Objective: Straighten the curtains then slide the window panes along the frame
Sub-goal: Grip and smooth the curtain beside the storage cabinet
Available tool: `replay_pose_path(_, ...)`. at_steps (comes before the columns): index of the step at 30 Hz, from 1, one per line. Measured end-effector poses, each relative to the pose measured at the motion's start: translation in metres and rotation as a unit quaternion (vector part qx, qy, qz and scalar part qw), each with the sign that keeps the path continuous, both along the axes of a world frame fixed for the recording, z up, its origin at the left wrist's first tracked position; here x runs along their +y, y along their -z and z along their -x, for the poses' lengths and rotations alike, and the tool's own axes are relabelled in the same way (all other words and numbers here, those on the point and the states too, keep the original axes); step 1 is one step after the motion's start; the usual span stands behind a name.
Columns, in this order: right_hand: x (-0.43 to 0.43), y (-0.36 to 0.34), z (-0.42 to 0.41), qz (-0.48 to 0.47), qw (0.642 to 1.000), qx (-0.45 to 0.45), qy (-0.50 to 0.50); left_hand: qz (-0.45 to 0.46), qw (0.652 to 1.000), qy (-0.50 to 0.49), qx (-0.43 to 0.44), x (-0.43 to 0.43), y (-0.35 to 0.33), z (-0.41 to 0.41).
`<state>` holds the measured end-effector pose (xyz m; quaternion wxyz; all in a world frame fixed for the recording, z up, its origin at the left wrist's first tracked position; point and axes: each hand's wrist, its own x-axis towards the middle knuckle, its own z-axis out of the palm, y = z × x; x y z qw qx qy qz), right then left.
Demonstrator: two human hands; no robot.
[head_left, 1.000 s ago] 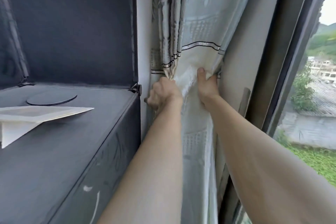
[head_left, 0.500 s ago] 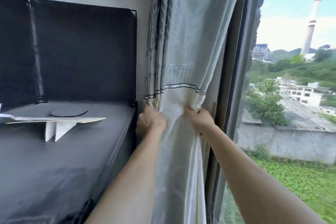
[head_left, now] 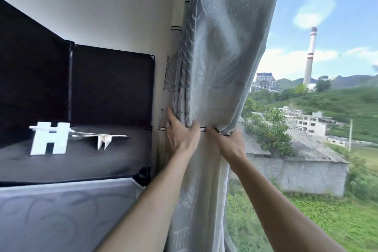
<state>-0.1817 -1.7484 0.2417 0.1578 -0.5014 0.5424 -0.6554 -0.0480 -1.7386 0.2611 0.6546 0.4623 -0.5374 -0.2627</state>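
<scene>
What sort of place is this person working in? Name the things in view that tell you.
Probably a room in a home, at an upper-floor window. Both hands, left and right, gather a patterned curtain beside a fabric shelf unit, and rooftops lie below outside.

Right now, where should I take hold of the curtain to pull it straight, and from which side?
Grip the gathered curtain at its pinched waist, where the left hand and right hand hold it. Come from the room side, one hand on each edge: the folds bunch narrow there, so fingers can close around them.

White wall (head_left: pixel 114 6), black cabinet (head_left: pixel 110 88), daylight
</scene>
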Motion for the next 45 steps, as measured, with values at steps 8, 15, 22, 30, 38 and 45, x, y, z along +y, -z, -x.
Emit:
replay_pose_path(8, 0.077, -0.042, -0.001, 0.115, 0.993, -0.003, -0.007, 0.096, 0.994, 0.052, -0.020, 0.074, -0.058, -0.014)
replay_pose_path(15, 0.116, -0.081, 0.000, 0.207, 0.978, 0.034, -0.011, 0.166, 0.983, 0.065, -0.050, 0.098, -0.079, -0.023)
replay_pose_path(22, 0.130, -0.118, -0.016, 0.281, 0.954, 0.087, 0.054, 0.251, 0.965, 0.029, -0.073, 0.104, -0.093, -0.025)
replay_pose_path(30, 0.109, -0.131, -0.016, 0.288, 0.905, 0.261, 0.171, 0.357, 0.897, -0.095, -0.244, 0.086, -0.107, -0.042)
replay_pose_path(38, 0.063, -0.132, -0.015, 0.210, 0.916, 0.294, 0.173, 0.296, 0.885, -0.083, -0.351, 0.037, -0.105, -0.056)
replay_pose_path(45, -0.013, -0.130, -0.016, 0.210, 0.931, 0.256, 0.155, 0.278, 0.886, -0.085, -0.361, -0.029, -0.108, -0.055)
